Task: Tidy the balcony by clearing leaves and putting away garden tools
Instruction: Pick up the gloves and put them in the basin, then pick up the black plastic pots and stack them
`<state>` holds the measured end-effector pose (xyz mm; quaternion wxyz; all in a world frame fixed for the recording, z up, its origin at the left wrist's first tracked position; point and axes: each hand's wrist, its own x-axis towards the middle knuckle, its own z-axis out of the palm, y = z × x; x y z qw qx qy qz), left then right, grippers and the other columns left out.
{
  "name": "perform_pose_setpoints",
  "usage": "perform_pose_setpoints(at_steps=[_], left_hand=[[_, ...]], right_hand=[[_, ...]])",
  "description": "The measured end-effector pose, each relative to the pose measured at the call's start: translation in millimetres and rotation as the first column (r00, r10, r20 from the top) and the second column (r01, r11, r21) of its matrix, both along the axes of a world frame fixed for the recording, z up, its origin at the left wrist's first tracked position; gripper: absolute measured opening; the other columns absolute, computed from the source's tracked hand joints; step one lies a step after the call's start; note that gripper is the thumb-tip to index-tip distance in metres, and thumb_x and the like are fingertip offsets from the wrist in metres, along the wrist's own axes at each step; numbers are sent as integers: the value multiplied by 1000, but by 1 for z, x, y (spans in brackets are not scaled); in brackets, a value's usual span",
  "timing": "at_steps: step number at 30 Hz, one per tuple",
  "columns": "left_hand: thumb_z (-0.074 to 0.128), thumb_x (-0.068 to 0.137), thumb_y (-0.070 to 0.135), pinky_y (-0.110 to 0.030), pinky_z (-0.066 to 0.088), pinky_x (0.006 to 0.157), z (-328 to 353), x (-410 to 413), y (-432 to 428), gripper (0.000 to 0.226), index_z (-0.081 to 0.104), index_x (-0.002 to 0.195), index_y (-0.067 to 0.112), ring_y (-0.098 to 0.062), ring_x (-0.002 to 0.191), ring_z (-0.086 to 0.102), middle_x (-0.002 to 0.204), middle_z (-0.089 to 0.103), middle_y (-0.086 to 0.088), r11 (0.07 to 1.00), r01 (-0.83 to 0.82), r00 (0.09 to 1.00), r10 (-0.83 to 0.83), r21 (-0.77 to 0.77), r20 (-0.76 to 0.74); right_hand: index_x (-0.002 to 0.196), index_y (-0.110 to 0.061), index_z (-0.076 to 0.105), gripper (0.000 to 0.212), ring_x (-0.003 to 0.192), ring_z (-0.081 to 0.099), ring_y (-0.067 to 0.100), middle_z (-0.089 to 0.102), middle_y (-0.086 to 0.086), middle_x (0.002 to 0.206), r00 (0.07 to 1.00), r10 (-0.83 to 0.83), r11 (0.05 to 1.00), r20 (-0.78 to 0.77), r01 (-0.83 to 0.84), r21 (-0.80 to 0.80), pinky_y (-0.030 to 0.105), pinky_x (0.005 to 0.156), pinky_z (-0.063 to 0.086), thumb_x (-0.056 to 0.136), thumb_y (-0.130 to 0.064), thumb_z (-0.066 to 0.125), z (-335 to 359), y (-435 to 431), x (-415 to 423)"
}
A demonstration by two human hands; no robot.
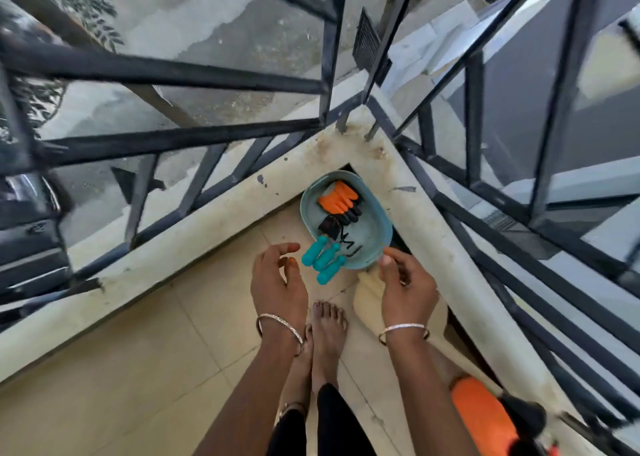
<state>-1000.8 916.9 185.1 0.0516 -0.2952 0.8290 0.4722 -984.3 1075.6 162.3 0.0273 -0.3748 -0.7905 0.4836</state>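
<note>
Both arms reach forward and down, a bangle on each wrist. The left hand (277,275) hangs palm-in with fingers loosely curled and spread, gripping nothing, just beside the teal handles (322,260) at its 2 o'clock. The right hand (407,282) is also loosely spread; its thumb and fingertips sit at the near rim of the teal tub (375,244), though whether they pinch it I cannot tell. The tub rests in the balcony corner at 12 o'clock from the bare feet (327,331), against the pale ledge (207,220). Inside lie orange gloves (337,197) and black tool heads, the teal handles jutting over its near edge.
</note>
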Motion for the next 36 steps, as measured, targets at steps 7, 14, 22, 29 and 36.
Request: perform_pose_setpoints(at_steps=[7,14,22,29,36], left_hand=[[51,92,1,-38,52,82,144,35,-11,30,68,104,21,-5,95,58,105,63,13,999,37,997,-34,36,-69],[46,85,14,-38,53,79,318,71,-42,29,66,100,27,-16,93,64,98,66,9,983,109,982,-84,148,-170],[48,93,22,-45,57,76,439,97,-75,19,61,97,35,-19,84,69,97,67,7,977,98,948,-33,192,-316],[49,94,5,-38,59,72,530,130,-110,21,64,99,19,-14,73,69,87,69,-1,968,-51,876,161,244,-454],[52,96,6,-32,57,63,569,222,-121,16,64,99,15,-19,71,68,86,70,-9,910,-294,744,410,292,-528]], right_hand=[[96,-25,72,15,76,69,17,73,-5,83,999,40,998,-24,-41,-49,46,73,57,90,-29,59,167,-28,40],[93,-25,70,16,71,66,12,70,-7,76,968,206,979,-143,-205,22,43,67,56,93,-29,54,350,-48,73],[96,-15,70,17,65,65,1,68,-8,73,880,365,929,-303,-365,57,23,67,54,96,-22,55,483,-88,72],[91,-18,65,13,60,65,7,69,2,72,716,510,806,-476,-591,-24,28,63,56,97,-12,56,567,-135,69],[91,-17,69,12,68,70,17,72,4,73,536,656,625,-531,-781,-17,39,68,60,95,-15,58,601,-167,129]])
